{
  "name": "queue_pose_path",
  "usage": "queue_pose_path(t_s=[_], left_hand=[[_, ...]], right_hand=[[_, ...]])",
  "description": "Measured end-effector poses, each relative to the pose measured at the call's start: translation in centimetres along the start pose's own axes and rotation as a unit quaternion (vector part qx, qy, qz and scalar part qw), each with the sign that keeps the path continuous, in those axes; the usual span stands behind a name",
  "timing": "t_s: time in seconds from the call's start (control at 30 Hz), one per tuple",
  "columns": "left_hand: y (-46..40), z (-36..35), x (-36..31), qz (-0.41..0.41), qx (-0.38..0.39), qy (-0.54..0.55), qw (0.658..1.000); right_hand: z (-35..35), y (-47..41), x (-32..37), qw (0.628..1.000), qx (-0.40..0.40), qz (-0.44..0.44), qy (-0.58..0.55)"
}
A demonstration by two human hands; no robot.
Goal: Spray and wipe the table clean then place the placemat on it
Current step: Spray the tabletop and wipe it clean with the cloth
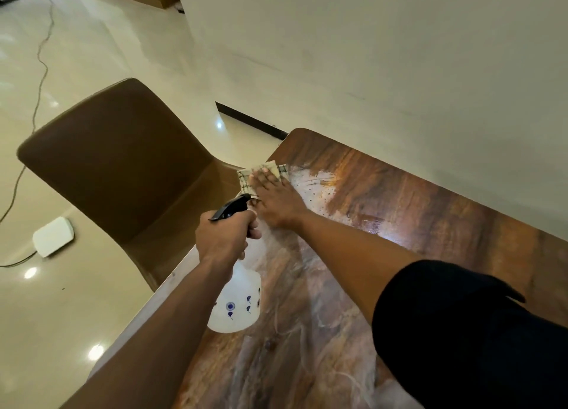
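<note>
Head view: right hand [272, 195] presses flat on cloth [264, 175] at worktop [430, 199] far-left corner; left hand [226, 235] grips spray bottle [236, 298] just nearer; wet film apparently lies right.

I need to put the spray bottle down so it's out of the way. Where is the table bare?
Bare wood lies along the wall-side edge of the table, right of the right hand pressing the cloth. The chair-side edge is crowded: the left hand grips the spray bottle there, with wet streaks beside it.
</note>
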State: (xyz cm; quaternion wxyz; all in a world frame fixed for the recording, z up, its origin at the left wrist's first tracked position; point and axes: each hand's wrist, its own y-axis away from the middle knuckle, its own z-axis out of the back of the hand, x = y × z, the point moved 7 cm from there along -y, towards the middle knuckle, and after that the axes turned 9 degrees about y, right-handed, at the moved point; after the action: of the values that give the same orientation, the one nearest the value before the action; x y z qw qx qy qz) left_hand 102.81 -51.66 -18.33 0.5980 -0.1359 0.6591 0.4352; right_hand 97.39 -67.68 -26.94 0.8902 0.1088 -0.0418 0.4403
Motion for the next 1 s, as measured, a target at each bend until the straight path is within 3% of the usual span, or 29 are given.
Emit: queue_pose_path(t_s=[0.2, 0.33, 0.47, 0.67, 0.83, 0.93, 1.0], left_hand=[[0.1, 1.6, 2.0, 0.010, -0.014, 0.005, 1.000], [0.8, 2.9, 3.0, 0.012, -0.036, -0.009, 0.999], [1.7, 5.3, 3.4, 0.003, -0.073, -0.036, 0.997], [2.5, 8.0, 4.3, 0.006, -0.072, -0.068, 0.995], [3.0, 8.2, 5.4, 0.013, -0.055, -0.087, 0.995], [3.1, 7.2, 5.7, 0.006, -0.051, -0.086, 0.995], [3.0, 6.3, 5.6, 0.006, -0.046, -0.073, 0.996]], right_hand=[[1.0, 6.5, -13.8, 0.965, -0.029, -0.259, -0.036], [1.0, 9.8, -18.2, 0.943, -0.026, -0.331, -0.036], [0.9, 9.6, -15.3, 0.956, -0.030, -0.291, -0.018], [-0.5, 7.2, -3.6, 0.995, 0.002, -0.102, 0.007], [-1.8, 8.1, 2.7, 0.998, 0.029, 0.037, 0.040], [-1.3, 8.6, -0.6, 0.999, 0.023, 0.008, 0.031], [-0.5, 8.8, -5.6, 0.995, 0.001, -0.095, 0.011]])
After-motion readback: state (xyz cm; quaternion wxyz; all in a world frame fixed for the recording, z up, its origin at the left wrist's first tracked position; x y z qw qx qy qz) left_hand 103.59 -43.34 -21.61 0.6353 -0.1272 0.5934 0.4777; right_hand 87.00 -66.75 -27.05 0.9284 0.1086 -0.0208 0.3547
